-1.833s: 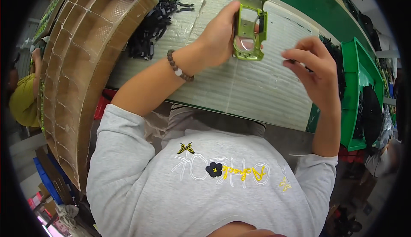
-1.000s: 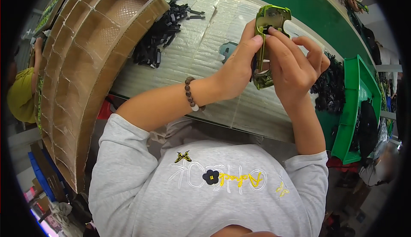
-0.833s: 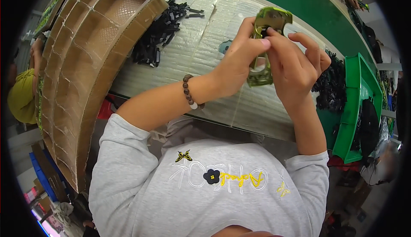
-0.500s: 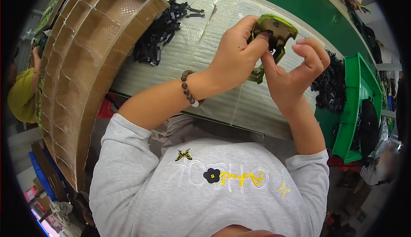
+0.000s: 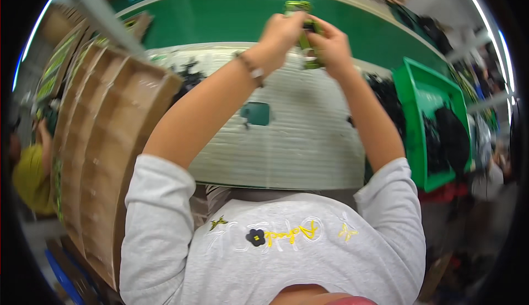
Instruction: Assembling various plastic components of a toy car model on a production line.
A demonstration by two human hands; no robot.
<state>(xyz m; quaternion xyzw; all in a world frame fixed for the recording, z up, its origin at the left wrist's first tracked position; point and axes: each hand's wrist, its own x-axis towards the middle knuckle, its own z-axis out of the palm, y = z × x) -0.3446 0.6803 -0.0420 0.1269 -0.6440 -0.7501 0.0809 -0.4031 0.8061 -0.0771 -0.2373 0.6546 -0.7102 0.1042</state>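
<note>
Both arms are reaching way farther out than half a second ago, carrying the green part up over the far side of the desk.

Left hand point(image 5: 284, 29) and right hand point(image 5: 328, 43) are both closing their fingers around the small green plastic piece point(image 5: 306, 32), pinching it from opposite sides well above the ribbed white mat point(image 5: 308, 139), probably so each hand can brace it while the other is pressing or fitting something. It's blurry, so what's going on between the fingers can't be made out. A teal part point(image 5: 256, 113) is lying alone on the mat, loose black pieces point(image 5: 190, 76) are sitting by the cardboard divider box point(image 5: 104, 156), and the green bin point(image 5: 424, 134) is staying within easy reach on the right.
</note>
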